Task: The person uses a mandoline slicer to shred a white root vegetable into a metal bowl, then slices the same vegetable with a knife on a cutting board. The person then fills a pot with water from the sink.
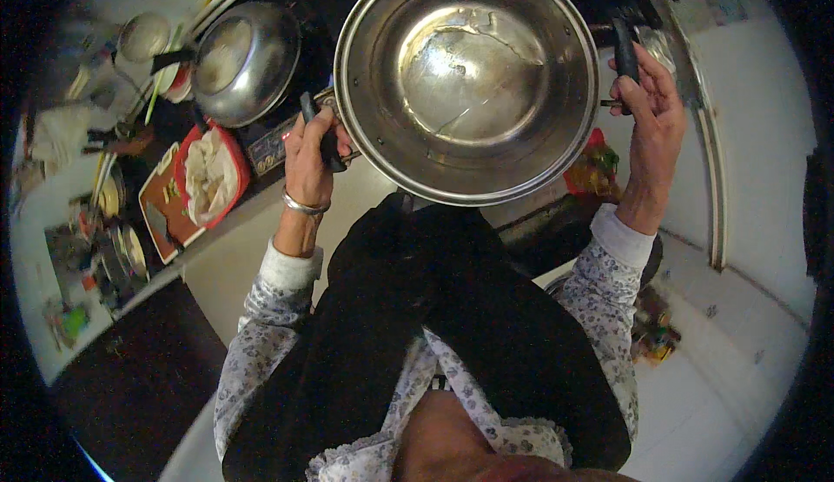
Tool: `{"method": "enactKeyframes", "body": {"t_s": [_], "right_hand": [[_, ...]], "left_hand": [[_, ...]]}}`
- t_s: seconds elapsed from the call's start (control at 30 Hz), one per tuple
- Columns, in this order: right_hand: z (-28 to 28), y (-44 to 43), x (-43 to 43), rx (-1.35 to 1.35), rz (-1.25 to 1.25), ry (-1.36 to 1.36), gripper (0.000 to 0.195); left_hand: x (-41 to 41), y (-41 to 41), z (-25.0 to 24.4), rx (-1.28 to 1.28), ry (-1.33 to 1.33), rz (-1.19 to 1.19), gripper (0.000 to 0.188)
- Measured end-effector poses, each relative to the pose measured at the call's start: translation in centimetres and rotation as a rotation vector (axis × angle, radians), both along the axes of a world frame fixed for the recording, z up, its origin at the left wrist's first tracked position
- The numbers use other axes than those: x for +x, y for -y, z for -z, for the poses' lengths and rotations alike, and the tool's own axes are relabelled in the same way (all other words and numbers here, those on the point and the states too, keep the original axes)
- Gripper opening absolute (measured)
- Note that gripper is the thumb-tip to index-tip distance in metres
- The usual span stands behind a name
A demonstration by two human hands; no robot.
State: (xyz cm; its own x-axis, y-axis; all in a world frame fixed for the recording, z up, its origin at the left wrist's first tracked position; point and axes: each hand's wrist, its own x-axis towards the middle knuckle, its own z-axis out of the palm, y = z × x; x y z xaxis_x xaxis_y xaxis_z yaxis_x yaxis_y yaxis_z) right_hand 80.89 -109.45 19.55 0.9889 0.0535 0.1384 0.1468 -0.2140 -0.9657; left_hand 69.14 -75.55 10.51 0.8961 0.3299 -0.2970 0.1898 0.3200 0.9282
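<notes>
A wide stainless steel pot (466,84) is held up in front of my body, and I look down into it. A little clear liquid seems to lie on its shiny bottom. My left hand (313,149) grips the black side handle (330,146) on the left. On the other side, my right hand (648,97) has its thumb and fingers around the right black handle (625,52). Part of the stove behind the pot is hidden by it.
Left of the pot, a steel wok (247,65) rests on the dark stove. A red basket (241,169) lined with a pale bag sits by a brown cutting board (163,195) bearing a cleaver (158,224). Colourful packets (593,166) show below the pot's right side.
</notes>
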Motion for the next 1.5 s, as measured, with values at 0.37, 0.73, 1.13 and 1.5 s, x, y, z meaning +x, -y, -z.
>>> {"method": "enactKeyframes", "body": {"t_s": [0.37,0.73,1.13,1.5], "right_hand": [[-0.5,-10.1,-0.8,0.007,-0.359,-0.105,0.04],[-5.6,-25.5,-8.6,0.044,-0.857,-0.17,0.044],[-9.4,-42.7,-20.5,0.031,-1.462,-0.321,0.043],[-2.0,-62.1,-31.0,-0.099,-1.91,-0.259,0.039]], "left_hand": [[-13.5,-3.2,-0.9,0.055,-0.096,-0.398,0.026],[-31.0,-6.3,-4.5,-0.025,-0.171,-0.744,0.023],[-47.8,-4.2,-7.6,-0.578,-0.16,-1.011,0.022],[-50.8,-3.1,-3.1,-0.731,0.02,-1.421,0.031]]}}
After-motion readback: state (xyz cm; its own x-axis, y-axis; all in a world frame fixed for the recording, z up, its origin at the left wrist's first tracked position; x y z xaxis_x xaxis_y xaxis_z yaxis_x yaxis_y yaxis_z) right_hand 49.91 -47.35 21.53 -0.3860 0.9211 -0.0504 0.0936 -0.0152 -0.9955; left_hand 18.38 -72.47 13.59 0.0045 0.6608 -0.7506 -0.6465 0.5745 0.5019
